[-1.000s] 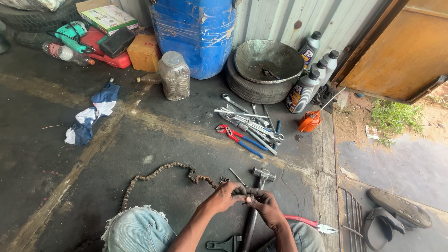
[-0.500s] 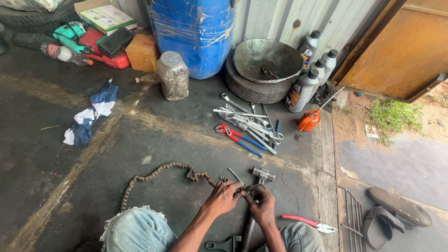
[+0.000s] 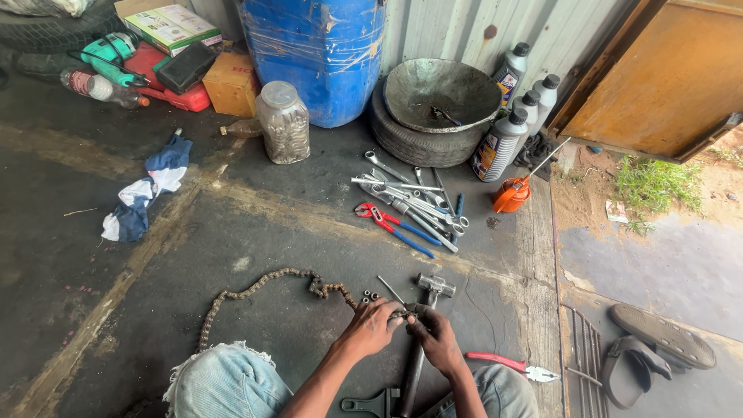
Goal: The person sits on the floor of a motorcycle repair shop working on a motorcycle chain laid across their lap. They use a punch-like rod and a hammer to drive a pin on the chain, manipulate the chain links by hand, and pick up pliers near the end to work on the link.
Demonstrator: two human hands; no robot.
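Left of the fingers, the drive chain [image 3: 255, 294] snakes across the floor to the left hand [image 3: 370, 327], whose fingers pinch its end link. The right hand [image 3: 435, 339] grips the same link over the hammer [image 3: 424, 325]. Likely link work; the next move needs a steady hold. Beyond the fingers, a jar [image 3: 283, 122] holds small metal parts; right of it, a basin [image 3: 441, 94] holds dark residue.

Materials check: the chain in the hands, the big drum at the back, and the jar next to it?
Chain: looks like steel, dull brown, likely rusty or greasy; linked plates show.
Drum: probably plastic, glossy blue with scuffs and light streaks.
Jar: clear plastic or glass, cannot tell which; the small grey contents show through its wall.
Left hand and right hand hold the chain's end.
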